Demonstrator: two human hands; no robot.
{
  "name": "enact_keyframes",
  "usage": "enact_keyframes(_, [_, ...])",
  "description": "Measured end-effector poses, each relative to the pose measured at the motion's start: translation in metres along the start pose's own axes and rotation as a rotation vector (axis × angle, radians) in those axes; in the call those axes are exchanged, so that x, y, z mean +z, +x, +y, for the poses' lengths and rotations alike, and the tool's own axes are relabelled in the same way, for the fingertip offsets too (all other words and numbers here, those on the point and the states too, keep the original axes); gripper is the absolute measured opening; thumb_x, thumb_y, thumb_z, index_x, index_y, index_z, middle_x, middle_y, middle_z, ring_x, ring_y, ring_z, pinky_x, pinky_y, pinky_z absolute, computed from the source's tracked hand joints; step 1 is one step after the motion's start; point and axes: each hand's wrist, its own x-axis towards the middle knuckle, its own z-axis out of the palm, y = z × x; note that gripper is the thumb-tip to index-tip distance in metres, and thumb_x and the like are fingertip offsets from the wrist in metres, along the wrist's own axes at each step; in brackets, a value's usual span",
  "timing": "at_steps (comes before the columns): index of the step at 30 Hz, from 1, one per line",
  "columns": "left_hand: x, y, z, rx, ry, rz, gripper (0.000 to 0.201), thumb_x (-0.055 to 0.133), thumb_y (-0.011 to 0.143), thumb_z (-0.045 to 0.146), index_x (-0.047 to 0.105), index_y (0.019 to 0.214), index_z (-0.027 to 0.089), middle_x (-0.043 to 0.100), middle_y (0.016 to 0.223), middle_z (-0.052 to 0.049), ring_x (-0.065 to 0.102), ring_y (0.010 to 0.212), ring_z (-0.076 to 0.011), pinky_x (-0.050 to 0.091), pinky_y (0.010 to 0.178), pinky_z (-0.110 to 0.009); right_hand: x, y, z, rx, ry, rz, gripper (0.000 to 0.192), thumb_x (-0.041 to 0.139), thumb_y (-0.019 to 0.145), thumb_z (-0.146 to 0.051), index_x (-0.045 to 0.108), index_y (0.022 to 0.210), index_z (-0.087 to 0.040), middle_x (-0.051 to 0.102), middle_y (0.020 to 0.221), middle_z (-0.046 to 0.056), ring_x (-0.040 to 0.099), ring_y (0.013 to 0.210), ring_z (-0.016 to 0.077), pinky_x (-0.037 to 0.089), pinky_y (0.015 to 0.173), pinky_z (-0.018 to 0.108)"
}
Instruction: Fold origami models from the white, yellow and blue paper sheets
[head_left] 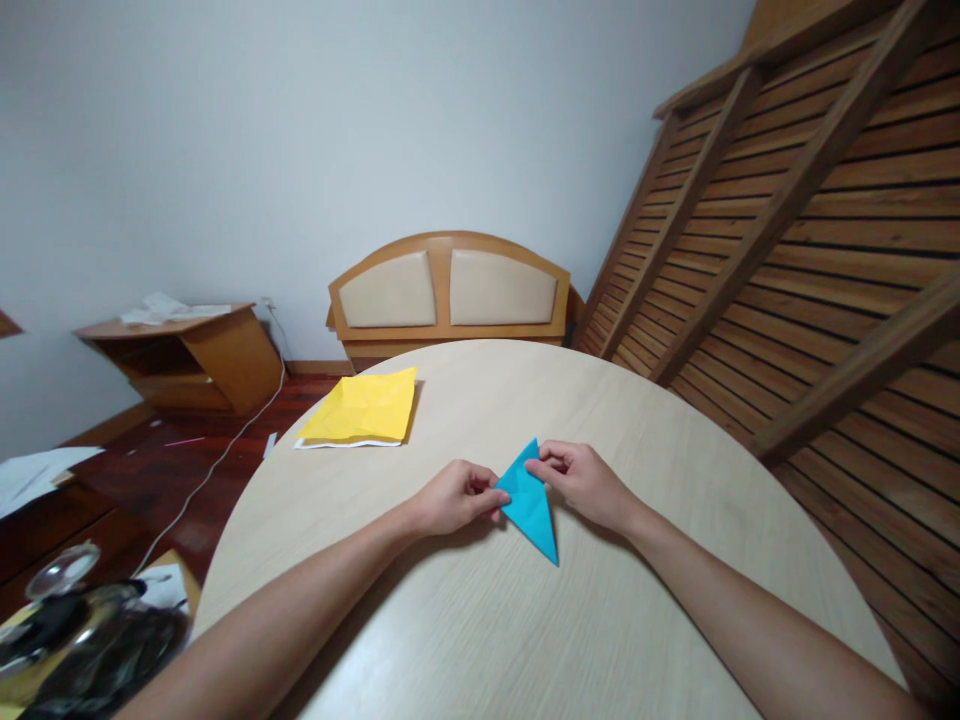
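Both hands pinch the blue paper (529,503) between them, left hand (452,497) and right hand (581,483) equally near, its long axis pointing to the table's (675,560) near edge.

From my feed, my left hand's (454,497) fingertips hide the blue paper's (531,505) left corner, my right hand (581,483) covers its right edge, both elbows run off the bottom edge, and the dark glassy clutter (75,640) at lower left stays unreadable.
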Motion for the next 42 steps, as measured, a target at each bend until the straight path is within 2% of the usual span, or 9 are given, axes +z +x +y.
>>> enact_keyframes(4, [0.000,-0.001,0.002,0.008,0.027,-0.030,0.045,0.059,0.090,0.052,0.066,0.069,0.013,0.058,0.059,-0.002,0.039,0.050,-0.0084,0.029,0.050,-0.022,0.002,0.001,0.000,0.038,0.068,0.057,0.039,0.063,0.088,-0.054,0.058,0.071,-0.019,0.052,0.061,-0.004,0.046,0.057,0.0123,0.035,0.053,0.026])
enact_keyframes(10, [0.001,0.000,0.001,0.031,0.043,0.010,0.040,0.059,0.091,0.047,0.064,0.070,0.014,0.061,0.063,-0.002,0.044,0.053,-0.0096,0.033,0.052,-0.023,0.001,0.005,0.004,0.010,0.090,0.135,0.036,0.063,0.088,-0.050,0.066,0.070,-0.018,0.063,0.067,0.001,0.056,0.063,0.0158,0.043,0.061,0.028])
enact_keyframes(16, [-0.001,0.005,-0.003,0.095,0.157,0.228,0.031,0.054,0.094,0.042,0.064,0.080,0.016,0.057,0.065,-0.001,0.047,0.058,-0.0127,0.034,0.054,-0.025,-0.009,0.009,0.010,0.002,0.014,0.248,0.044,0.053,0.092,-0.048,0.068,0.064,-0.018,0.068,0.064,0.005,0.061,0.064,0.0188,0.044,0.062,0.031])
enact_keyframes(19, [-0.003,0.008,-0.008,0.098,0.158,0.306,0.030,0.054,0.094,0.039,0.065,0.080,0.016,0.059,0.067,-0.002,0.049,0.060,-0.0136,0.036,0.057,-0.026,-0.008,0.009,0.008,0.039,0.069,0.202,0.045,0.053,0.093,-0.054,0.067,0.071,-0.018,0.069,0.069,0.005,0.063,0.065,0.0185,0.045,0.061,0.030])
enact_keyframes(22, [-0.005,0.010,-0.013,0.087,0.119,0.363,0.030,0.054,0.094,0.040,0.066,0.083,0.015,0.061,0.069,-0.003,0.051,0.061,-0.0140,0.038,0.058,-0.027,0.001,0.006,0.003,0.058,0.144,0.038,0.035,0.060,0.091,-0.052,0.065,0.089,-0.018,0.070,0.078,0.003,0.065,0.069,0.0177,0.047,0.065,0.029])
enact_keyframes(25, [-0.006,0.012,-0.017,0.105,0.106,0.383,0.032,0.056,0.093,0.043,0.067,0.083,0.015,0.063,0.070,-0.003,0.052,0.062,-0.0142,0.039,0.059,-0.027,0.010,0.002,0.003,0.053,0.100,-0.051,0.030,0.066,0.088,-0.047,0.064,0.089,-0.017,0.068,0.075,0.002,0.063,0.070,0.0171,0.047,0.066,0.029])
enact_keyframes(31, [-0.008,0.014,-0.017,0.112,-0.010,0.420,0.034,0.060,0.089,0.047,0.067,0.087,0.014,0.067,0.078,-0.007,0.055,0.066,-0.0154,0.043,0.063,-0.028,0.011,0.003,0.009,0.115,0.050,-0.008,0.033,0.064,0.089,-0.048,0.067,0.089,-0.015,0.071,0.075,0.004,0.065,0.070,0.0194,0.048,0.065,0.029])
enact_keyframes(35, [-0.009,0.015,-0.018,0.119,-0.039,0.404,0.033,0.061,0.089,0.047,0.067,0.087,0.014,0.069,0.080,-0.007,0.058,0.070,-0.0162,0.045,0.067,-0.029,0.009,0.004,0.011,0.097,0.036,-0.021,0.031,0.061,0.091,-0.046,0.067,0.085,-0.016,0.070,0.073,0.004,0.065,0.070,0.0197,0.048,0.065,0.030])
enact_keyframes(42, [-0.005,0.019,-0.024,0.109,-0.080,0.437,0.036,0.059,0.090,0.050,0.064,0.085,0.015,0.065,0.073,-0.003,0.059,0.066,-0.0156,0.045,0.064,-0.028,0.011,0.003,0.008,0.031,0.117,-0.051,0.030,0.064,0.089,-0.044,0.069,0.098,-0.016,0.074,0.092,0.007,0.068,0.083,0.0212,0.053,0.079,0.034])
